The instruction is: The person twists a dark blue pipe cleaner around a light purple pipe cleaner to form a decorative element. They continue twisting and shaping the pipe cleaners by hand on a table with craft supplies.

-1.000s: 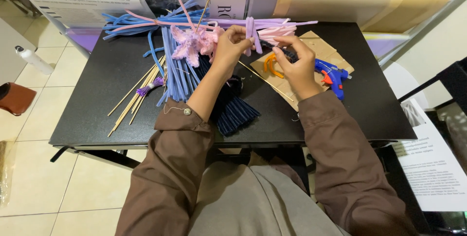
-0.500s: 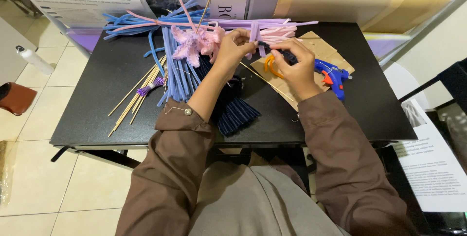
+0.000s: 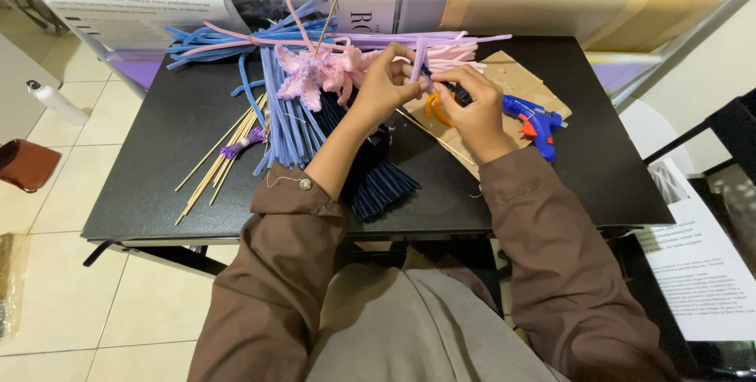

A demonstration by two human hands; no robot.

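My left hand (image 3: 386,87) and my right hand (image 3: 472,106) meet over the middle of a black table (image 3: 157,201). Between their fingertips stands a short lilac pipe cleaner (image 3: 418,59), pinched by both hands. A long thin wooden stick (image 3: 335,4) slants up from my left hand's side. Pink pipe-cleaner flowers (image 3: 315,75) lie just left of my left hand. Orange scissors handles (image 3: 433,106) sit under my right hand, partly hidden.
Blue pipe cleaners (image 3: 283,126) fan out left of centre beside a bundle of wooden sticks (image 3: 216,161). A dark navy bundle (image 3: 382,185) lies near the front edge. A blue glue gun (image 3: 539,122) rests on brown cardboard (image 3: 520,79) at right. Newspaper (image 3: 157,4) lines the back.
Both hands stay almost where they were. The lilac pipe cleaner between the fingers has turned slightly; the table's items are unmoved.
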